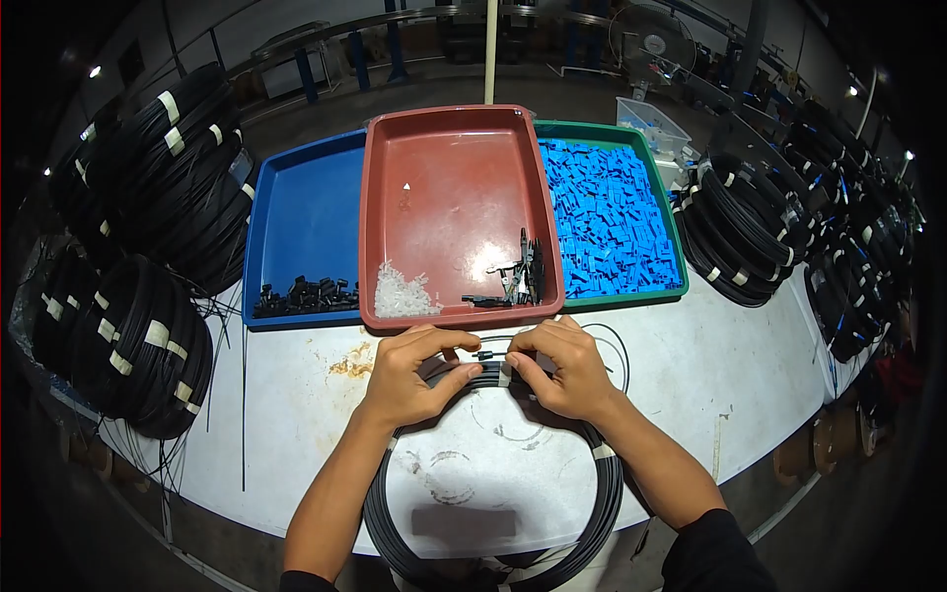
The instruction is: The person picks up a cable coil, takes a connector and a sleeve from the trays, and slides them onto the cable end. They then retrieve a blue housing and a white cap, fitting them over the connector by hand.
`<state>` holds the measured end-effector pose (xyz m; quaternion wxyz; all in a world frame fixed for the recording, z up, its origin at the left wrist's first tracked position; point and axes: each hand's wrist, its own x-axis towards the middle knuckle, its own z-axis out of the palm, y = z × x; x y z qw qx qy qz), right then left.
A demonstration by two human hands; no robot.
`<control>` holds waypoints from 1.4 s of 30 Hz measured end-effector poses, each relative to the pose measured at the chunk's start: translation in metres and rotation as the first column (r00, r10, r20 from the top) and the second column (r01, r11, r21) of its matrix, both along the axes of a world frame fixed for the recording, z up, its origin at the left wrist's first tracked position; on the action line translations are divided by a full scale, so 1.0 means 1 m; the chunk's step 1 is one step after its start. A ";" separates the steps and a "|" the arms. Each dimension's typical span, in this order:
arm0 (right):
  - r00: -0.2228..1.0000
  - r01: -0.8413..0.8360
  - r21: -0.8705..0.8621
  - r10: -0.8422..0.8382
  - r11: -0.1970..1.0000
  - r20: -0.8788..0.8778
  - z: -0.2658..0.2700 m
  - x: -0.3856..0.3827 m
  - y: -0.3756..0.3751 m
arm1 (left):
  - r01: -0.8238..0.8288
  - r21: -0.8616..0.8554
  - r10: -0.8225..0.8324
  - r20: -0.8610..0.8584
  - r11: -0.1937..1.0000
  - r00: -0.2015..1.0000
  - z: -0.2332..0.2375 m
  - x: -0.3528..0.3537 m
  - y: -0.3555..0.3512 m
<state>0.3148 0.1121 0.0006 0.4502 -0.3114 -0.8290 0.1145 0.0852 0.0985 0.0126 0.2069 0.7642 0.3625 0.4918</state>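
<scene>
A coil of black cable [378, 498] lies on the white table, its near part reaching past the front edge. At the coil's top, a loose cable end carries a small black connector [483, 355]. My left hand [419, 370] has its thumb and index finger curled around the connector's left end. The cable just right of the connector is pinched between the thumb and fingers of my right hand [564, 367]. Pale tape [504, 375] wraps the coil between my hands. How firmly my left fingertips press on the connector is hard to see.
A red tray [449, 212] with clear small pieces [402, 294] and black parts [533, 271] overlaps a blue tray [306, 212] holding black pieces and a green tray [659, 168] full of blue clips [612, 222]. Cable coils [158, 187] stand left, more coils [745, 232] right.
</scene>
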 end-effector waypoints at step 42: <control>0.946 -0.199 -0.344 0.272 0.917 0.177 0.008 -0.114 0.025 | -0.266 0.059 0.238 -0.653 0.962 0.719 0.020 -0.225 0.094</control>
